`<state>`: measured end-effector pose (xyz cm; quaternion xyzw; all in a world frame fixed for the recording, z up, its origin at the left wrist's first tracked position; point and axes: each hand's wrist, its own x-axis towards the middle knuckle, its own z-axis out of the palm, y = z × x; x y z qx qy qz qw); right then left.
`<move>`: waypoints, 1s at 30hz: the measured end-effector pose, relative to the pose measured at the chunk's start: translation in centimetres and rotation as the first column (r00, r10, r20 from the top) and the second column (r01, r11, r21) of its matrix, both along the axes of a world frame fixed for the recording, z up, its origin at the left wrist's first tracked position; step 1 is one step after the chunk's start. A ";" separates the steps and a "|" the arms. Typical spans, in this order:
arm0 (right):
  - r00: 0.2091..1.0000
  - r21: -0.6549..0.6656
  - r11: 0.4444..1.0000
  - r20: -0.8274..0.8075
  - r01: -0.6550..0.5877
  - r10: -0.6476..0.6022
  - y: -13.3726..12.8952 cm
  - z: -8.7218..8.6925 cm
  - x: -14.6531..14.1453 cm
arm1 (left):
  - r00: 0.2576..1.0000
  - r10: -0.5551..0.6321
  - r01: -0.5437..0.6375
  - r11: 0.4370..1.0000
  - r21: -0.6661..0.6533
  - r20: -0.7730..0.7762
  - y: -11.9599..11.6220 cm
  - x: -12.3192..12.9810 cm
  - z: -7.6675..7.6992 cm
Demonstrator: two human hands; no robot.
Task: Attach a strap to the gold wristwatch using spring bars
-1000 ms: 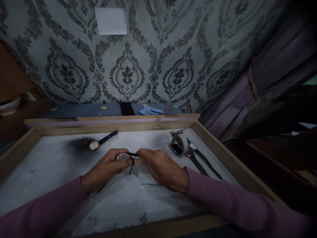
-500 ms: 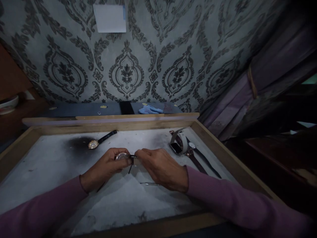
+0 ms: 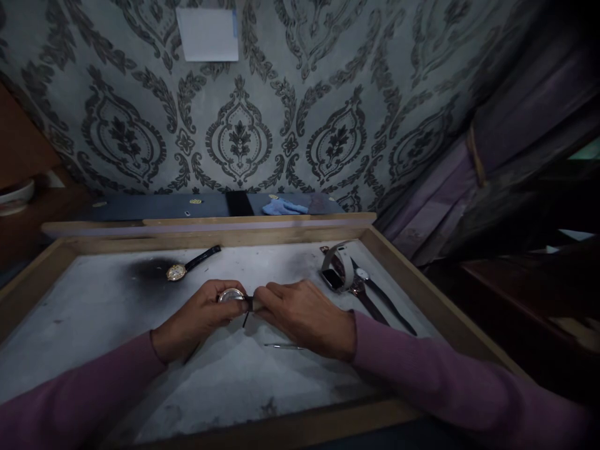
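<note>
My left hand (image 3: 206,312) is closed on a round silver watch (image 3: 231,295), its thumb lying over the lower edge of the case. From the case a dark strap (image 3: 249,304) reaches toward my right hand (image 3: 304,315), whose fingers are pinched on the strap's end. A thin dark piece (image 3: 245,319) hangs below the strap. Under my right hand a slim metal tool (image 3: 281,345) lies on the white surface, partly hidden. Beyond my left hand rests a gold-cased watch (image 3: 176,272) with a black strap.
Several watches lie at the right, among them a smartwatch (image 3: 332,279) with a pale band and one with a long dark strap (image 3: 391,306). A wooden rim (image 3: 281,235) surrounds the white surface. Behind it are a blue cloth (image 3: 284,207) and a patterned wall.
The fingers of my right hand have shifted slightly at the strap, and more of the strap's end shows between the hands. My left hand and the watch have hardly moved.
</note>
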<state>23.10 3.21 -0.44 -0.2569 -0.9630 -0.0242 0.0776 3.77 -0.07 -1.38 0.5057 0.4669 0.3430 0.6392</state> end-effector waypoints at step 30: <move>0.990 0.202 0.979 -0.138 0.042 -0.013 -0.9 -0.8 -0.4 | 0.997 0.001 0.008 0.993 0.118 -0.075 -0.1 -0.1 0.9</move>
